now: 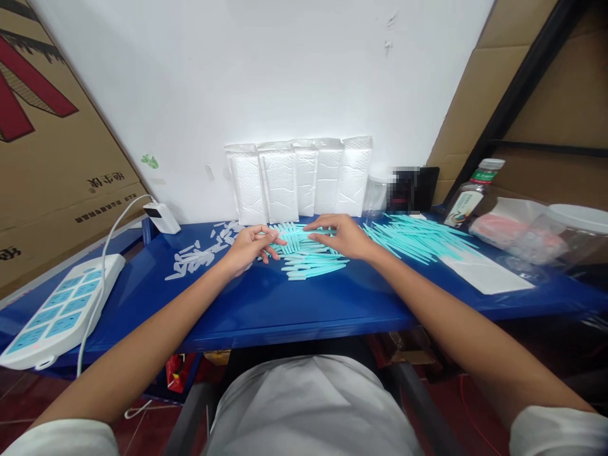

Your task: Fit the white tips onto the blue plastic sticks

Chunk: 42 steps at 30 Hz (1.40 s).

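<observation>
A pile of slim turquoise sticks [316,265], each with a paler end, lies in the middle of the blue table between my hands. They look like eyebrow razors, but they are too small to be sure. At the pile's left edge, my left hand [247,250] has its fingers curled and its thumb against the index finger; what is in them is too small to make out. My right hand [342,235] is over the pile's right side, with thumb and fingertips closed about the end of one turquoise stick [305,232]. Small translucent caps [194,258] are scattered left of my left hand.
More turquoise sticks [418,237] lie at the right, beside a white sheet [489,272]. White padded packs [280,183] lean on the wall. A power strip [66,310] is at the left; a bottle [470,193] and a clear jar [579,237] stand at the right.
</observation>
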Each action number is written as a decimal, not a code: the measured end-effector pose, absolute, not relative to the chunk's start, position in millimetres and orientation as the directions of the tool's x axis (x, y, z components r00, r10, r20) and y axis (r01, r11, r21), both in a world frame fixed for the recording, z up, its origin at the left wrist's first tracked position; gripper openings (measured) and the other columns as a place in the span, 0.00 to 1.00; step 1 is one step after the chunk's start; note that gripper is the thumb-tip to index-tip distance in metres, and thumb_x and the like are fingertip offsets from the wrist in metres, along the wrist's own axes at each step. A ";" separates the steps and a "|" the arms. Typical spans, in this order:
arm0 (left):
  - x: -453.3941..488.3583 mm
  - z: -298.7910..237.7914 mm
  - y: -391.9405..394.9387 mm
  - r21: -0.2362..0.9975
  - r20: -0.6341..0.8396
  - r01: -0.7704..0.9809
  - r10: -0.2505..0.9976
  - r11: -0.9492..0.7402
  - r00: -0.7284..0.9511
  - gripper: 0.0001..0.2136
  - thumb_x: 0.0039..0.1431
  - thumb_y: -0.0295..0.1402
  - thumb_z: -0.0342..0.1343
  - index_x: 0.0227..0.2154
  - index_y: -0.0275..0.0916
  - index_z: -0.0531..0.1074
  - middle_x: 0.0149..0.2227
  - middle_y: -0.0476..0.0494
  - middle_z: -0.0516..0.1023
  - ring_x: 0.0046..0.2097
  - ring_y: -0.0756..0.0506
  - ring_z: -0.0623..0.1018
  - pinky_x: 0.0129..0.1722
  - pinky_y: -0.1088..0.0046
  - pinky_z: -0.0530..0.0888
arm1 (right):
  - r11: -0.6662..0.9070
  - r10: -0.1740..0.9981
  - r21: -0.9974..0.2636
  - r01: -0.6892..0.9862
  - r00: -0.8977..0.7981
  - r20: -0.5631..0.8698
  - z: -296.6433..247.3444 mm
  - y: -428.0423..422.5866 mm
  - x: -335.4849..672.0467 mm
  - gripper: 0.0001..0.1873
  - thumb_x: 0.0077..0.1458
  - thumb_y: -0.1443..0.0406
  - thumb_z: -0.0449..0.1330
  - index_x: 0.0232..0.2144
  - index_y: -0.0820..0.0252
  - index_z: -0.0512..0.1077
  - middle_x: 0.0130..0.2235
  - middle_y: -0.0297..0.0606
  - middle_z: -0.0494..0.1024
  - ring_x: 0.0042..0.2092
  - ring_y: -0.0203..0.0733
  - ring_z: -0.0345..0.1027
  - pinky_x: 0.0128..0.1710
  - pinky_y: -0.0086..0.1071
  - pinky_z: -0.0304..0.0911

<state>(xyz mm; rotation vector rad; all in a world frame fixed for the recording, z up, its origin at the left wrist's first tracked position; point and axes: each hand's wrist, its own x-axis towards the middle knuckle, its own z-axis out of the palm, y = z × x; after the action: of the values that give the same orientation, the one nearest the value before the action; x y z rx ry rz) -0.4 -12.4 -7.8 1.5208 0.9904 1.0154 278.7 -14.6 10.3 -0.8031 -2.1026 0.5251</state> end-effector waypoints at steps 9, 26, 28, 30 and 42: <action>0.3 -11.5 -12.7 0.979 0.128 0.108 0.928 -0.175 0.349 0.22 0.57 0.50 0.67 0.36 0.36 0.69 0.44 0.29 0.85 0.29 0.44 0.84 0.21 0.75 0.73 | 0.728 0.680 -0.593 0.345 -0.474 0.559 8.1 -14.1 277.2 0.15 0.61 0.58 0.65 0.46 0.56 0.84 0.44 0.43 0.83 0.43 0.44 0.75 0.42 0.37 0.67; 12.6 -11.0 -21.4 0.760 0.318 0.429 0.856 -0.487 0.408 0.19 0.61 0.53 0.61 0.36 0.40 0.76 0.31 0.42 0.83 0.24 0.47 0.76 0.25 0.71 0.68 | 0.668 0.733 -0.606 0.432 -0.526 0.432 13.2 -17.1 277.2 0.13 0.57 0.58 0.68 0.41 0.57 0.85 0.40 0.40 0.86 0.40 0.44 0.75 0.40 0.35 0.64; 1.0 -3.2 -17.1 0.569 0.419 0.600 0.826 -0.563 0.378 0.17 0.61 0.51 0.60 0.35 0.41 0.78 0.26 0.46 0.79 0.25 0.47 0.73 0.27 0.72 0.65 | 0.654 0.740 -0.604 0.456 -0.551 0.385 12.9 -14.9 281.3 0.11 0.56 0.59 0.68 0.38 0.58 0.85 0.39 0.39 0.86 0.39 0.43 0.76 0.40 0.34 0.64; -21.1 9.7 -11.2 0.442 0.461 0.710 0.817 -0.549 0.345 0.17 0.62 0.50 0.59 0.33 0.41 0.79 0.23 0.47 0.75 0.26 0.46 0.71 0.28 0.72 0.64 | 0.643 0.744 -0.603 0.472 -0.573 0.344 10.5 -13.1 283.4 0.09 0.56 0.60 0.68 0.35 0.58 0.85 0.37 0.38 0.86 0.39 0.43 0.76 0.39 0.33 0.65; -99.4 45.1 1.4 0.487 -0.148 0.763 0.821 -0.425 0.552 0.14 0.45 0.49 0.71 0.29 0.46 0.84 0.18 0.52 0.62 0.22 0.48 0.64 0.26 0.71 0.65 | 0.645 0.737 -0.540 0.540 -0.626 0.254 0.3 -11.5 282.4 0.09 0.55 0.59 0.68 0.29 0.60 0.82 0.32 0.39 0.84 0.34 0.42 0.74 0.35 0.33 0.64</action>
<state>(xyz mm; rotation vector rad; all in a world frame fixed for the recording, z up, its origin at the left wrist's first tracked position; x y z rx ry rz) -99.4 1.4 45.1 2.2838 1.2743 0.1520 282.4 -11.5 0.3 -1.0010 -2.4082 0.5808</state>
